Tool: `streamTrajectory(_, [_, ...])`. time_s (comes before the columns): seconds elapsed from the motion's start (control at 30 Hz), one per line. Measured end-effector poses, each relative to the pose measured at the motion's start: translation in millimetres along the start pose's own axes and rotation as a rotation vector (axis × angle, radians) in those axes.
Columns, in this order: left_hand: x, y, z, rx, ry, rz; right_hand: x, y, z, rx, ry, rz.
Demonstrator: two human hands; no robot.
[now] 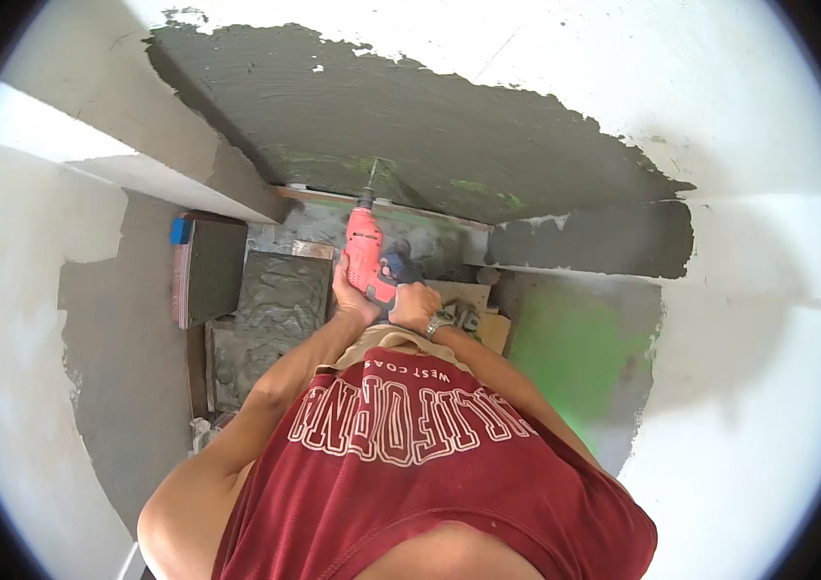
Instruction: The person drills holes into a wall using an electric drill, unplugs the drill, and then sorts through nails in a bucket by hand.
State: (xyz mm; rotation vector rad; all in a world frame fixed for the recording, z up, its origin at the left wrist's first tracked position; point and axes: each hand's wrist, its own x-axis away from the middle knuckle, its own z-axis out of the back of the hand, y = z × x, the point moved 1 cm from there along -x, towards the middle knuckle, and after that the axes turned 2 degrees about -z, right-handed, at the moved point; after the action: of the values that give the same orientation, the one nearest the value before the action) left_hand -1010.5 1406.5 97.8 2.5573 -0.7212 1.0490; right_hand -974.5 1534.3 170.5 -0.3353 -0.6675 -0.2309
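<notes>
A red power drill (364,242) is held out in front of my body in both hands. My right hand (416,305) is wrapped around its dark rear grip, with a metal watch (438,323) on that wrist. My left hand (353,296) supports the drill's body from the left side, its fingers closed against the casing. A thin drill bit (373,176) points away from me to the dark grey coated wall (333,106). The bit's tip is at or very near that surface; I cannot tell whether it has entered.
Left of the drill lies a slab spread with wet grey mortar (280,290). A dark board with a blue corner (217,271) stands beside it against the left wall. Green-tinted floor (575,348) extends to the right. A ledge (594,240) juts out at the right.
</notes>
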Motion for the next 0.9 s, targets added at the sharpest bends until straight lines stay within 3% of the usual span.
streamTrajectory(0.17, [6, 0, -7, -0.009, -0.143, 0.03, -7, 5, -8, 0.022, -0.007, -0.011])
streamTrajectory(0.57, [0, 1, -6, -0.051, 0.057, -0.089, -18, 0, -19, 0.066, -0.066, -0.041])
streamTrajectory(0.9, [-9, -10, -4, 0.002, 0.039, -0.086, -20, 8, -6, 0.099, -0.103, -0.033])
